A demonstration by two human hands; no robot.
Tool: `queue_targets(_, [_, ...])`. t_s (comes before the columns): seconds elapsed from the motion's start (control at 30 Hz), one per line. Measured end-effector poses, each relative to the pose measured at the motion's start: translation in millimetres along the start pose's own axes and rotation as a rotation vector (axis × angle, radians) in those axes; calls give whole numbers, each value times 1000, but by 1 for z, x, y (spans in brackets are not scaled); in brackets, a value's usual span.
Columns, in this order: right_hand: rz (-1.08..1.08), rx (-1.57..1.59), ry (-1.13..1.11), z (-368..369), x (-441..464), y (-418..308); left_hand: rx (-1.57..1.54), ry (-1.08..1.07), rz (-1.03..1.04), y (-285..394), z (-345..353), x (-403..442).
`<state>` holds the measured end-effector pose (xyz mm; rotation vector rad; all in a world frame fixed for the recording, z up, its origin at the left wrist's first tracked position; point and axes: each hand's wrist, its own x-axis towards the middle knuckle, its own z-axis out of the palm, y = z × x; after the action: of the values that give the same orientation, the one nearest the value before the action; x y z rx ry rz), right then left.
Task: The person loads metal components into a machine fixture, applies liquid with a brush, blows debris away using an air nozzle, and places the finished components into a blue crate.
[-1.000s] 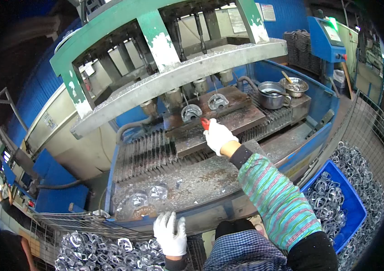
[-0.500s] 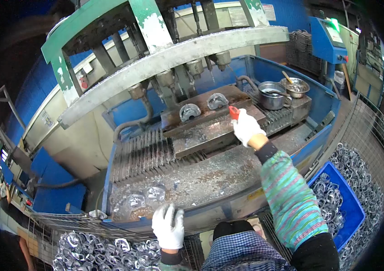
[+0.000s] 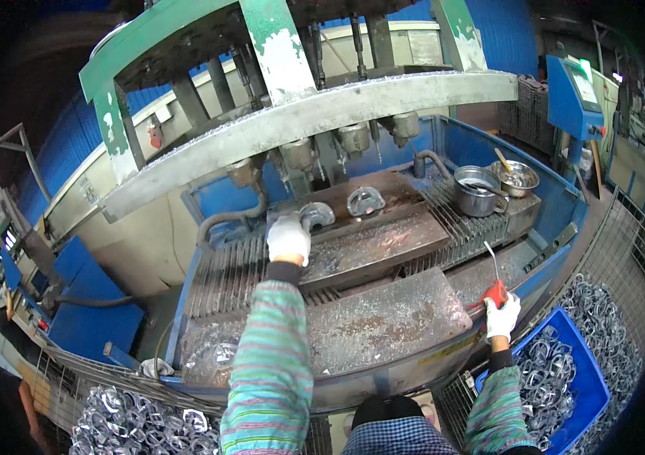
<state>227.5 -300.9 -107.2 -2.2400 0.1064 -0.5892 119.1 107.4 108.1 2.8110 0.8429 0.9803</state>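
Observation:
My left hand (image 3: 289,240), in a white glove, reaches to the left metal part (image 3: 316,215) on the machine's fixture block (image 3: 375,241); its fingertips are hidden behind the glove. A second curved part (image 3: 366,201) sits to the right on the block. At the front right, my right hand (image 3: 502,316), also gloved, is closed round the red handle of a tool (image 3: 495,290) whose thin metal rod points up. Below it is a blue bin (image 3: 586,394) of metal parts.
Drill heads (image 3: 300,154) hang under a grey beam (image 3: 315,114) above the fixture. Two metal pots (image 3: 477,200) stand at the right. Loose parts (image 3: 140,425) fill a mesh cage at the lower left. A person's arm (image 3: 28,406) shows at the far left.
My left hand has moved from the front edge up to the left part. My right hand has drawn back from the fixture to the front right with the red-handled tool.

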Motion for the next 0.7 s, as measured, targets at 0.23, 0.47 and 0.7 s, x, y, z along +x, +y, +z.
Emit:
queue_targets(0.23, [-657,311,206,-24,15,-155,14,-103,-223,-18,10,32])
queue_targets(0.47, [-731,144,-370,74,38,-307,-163,247,164,9,-55,-84])
queue_targets(0.7, [-922,-151,-304,120,50,-344,-192,-153,2,19,-10,-222])
